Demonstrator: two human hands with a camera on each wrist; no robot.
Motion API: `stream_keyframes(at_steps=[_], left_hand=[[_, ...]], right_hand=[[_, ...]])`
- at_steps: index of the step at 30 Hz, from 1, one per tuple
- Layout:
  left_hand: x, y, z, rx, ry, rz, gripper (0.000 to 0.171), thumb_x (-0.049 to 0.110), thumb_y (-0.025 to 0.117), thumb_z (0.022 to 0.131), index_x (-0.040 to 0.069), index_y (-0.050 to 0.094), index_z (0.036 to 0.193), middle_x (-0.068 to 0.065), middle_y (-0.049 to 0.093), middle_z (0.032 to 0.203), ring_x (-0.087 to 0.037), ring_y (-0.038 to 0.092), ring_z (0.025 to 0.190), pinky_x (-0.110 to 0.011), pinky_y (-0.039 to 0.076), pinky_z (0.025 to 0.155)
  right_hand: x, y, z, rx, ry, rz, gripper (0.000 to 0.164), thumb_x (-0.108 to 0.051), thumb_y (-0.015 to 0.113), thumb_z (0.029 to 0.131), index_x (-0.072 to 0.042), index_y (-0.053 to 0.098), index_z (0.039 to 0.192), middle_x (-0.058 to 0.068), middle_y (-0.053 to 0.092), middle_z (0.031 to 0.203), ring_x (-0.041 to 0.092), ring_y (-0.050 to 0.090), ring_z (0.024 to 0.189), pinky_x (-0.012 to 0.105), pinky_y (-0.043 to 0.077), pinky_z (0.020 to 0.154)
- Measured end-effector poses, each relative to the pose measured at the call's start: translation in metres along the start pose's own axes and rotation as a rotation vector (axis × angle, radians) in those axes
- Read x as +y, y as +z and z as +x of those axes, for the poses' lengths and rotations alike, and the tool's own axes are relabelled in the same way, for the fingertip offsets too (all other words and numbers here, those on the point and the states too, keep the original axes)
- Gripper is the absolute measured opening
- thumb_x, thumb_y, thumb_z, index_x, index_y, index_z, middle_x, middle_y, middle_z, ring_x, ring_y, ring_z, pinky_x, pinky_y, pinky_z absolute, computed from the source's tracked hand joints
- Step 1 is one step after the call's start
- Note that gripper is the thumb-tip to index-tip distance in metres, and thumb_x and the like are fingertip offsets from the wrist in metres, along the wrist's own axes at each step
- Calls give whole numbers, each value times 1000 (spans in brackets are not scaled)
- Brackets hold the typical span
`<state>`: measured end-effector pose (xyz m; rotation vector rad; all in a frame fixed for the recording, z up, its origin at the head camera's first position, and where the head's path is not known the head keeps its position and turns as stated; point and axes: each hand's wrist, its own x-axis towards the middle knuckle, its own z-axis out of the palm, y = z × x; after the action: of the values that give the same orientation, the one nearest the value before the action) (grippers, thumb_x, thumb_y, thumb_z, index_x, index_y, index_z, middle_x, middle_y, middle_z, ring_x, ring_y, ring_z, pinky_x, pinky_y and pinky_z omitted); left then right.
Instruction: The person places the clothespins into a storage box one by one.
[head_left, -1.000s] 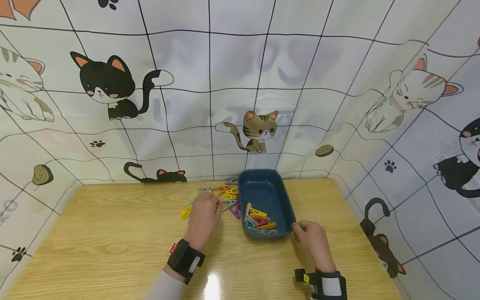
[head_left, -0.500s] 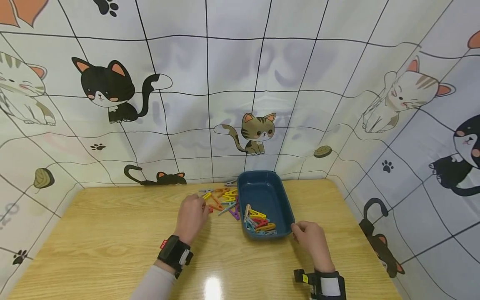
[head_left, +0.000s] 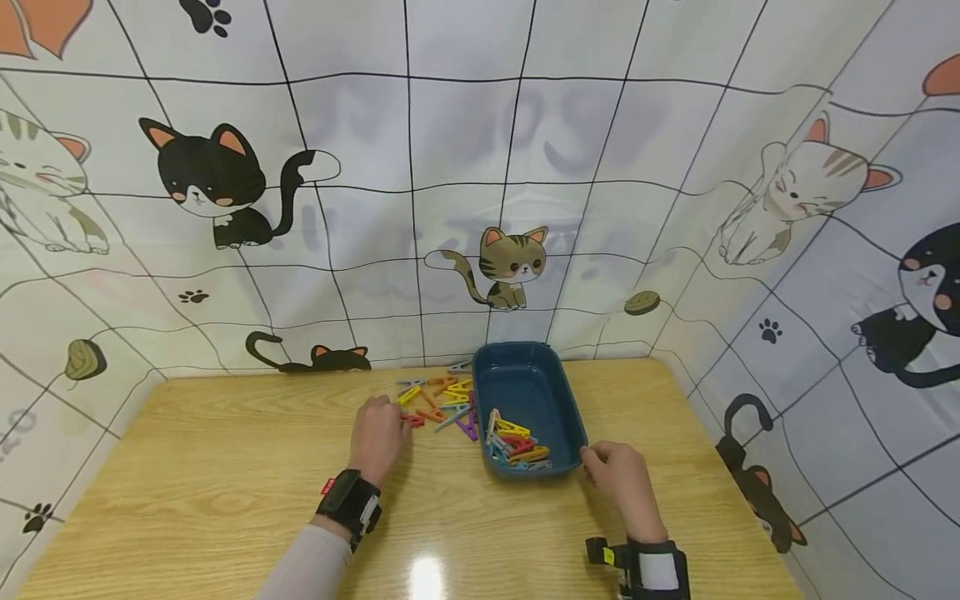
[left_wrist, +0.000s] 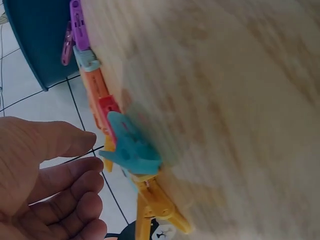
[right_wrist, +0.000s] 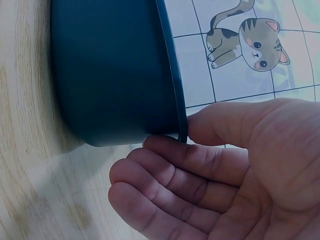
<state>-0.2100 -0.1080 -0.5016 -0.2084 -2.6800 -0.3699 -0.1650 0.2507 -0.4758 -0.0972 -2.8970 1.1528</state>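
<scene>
My left hand (head_left: 380, 437) is at the left end of a loose pile of coloured plastic clothespins (head_left: 453, 396) on the table. In the left wrist view, thumb and index finger are slightly apart at the lever of a teal clothespin (left_wrist: 132, 145). A yellow clothespin (left_wrist: 155, 204) lies beside it; both are hidden behind the hand in the head view. With thumb and index finger, my right hand (head_left: 621, 482) pinches the rim of a dark blue plastic bin (head_left: 536, 379) at its near right corner. Several mixed clothespins (head_left: 517, 442) lie in the bin's near end.
The wooden table (head_left: 225, 483) reaches back to a cat-print curtain (head_left: 360, 217), which also runs along the sides. A red clothespin (head_left: 414, 421) and an orange one (head_left: 431, 415) lie right of my left hand. Purple ones (head_left: 468, 427) lie against the bin.
My left hand has drawn back leftward and nearer me from over the pile, uncovering red, orange and yellow clothespins. My right hand keeps its hold on the bin.
</scene>
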Motion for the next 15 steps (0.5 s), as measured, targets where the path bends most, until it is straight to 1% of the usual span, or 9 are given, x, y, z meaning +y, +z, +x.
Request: stream_keyframes(at_steps=[3, 8, 15], left_hand=[[-2, 3, 0, 11, 6, 14, 27, -2, 79, 77, 1, 60, 58, -8, 48, 61, -29, 55, 61, -41, 48, 61], [-5, 8, -1, 6, 2, 51, 23, 0, 80, 77, 0, 63, 62, -9, 52, 63, -30, 57, 62, -42, 51, 62], [-6, 11, -1, 7, 4, 75, 25, -1, 79, 77, 1, 61, 60, -9, 53, 63, -28, 57, 61, -41, 51, 60]], right_hand=[[-1, 0, 1, -2, 2, -4, 28, -14, 61, 100, -1, 72, 78, 0, 60, 63, 15, 48, 59, 30, 37, 55], [-1, 0, 1, -3, 7, -6, 28, -14, 61, 100, -1, 72, 78, 0, 61, 63, 16, 49, 59, 30, 38, 56], [0, 1, 1, -4, 16, -8, 27, -14, 61, 99, -1, 72, 78, 0, 62, 65, 15, 49, 59, 30, 38, 55]])
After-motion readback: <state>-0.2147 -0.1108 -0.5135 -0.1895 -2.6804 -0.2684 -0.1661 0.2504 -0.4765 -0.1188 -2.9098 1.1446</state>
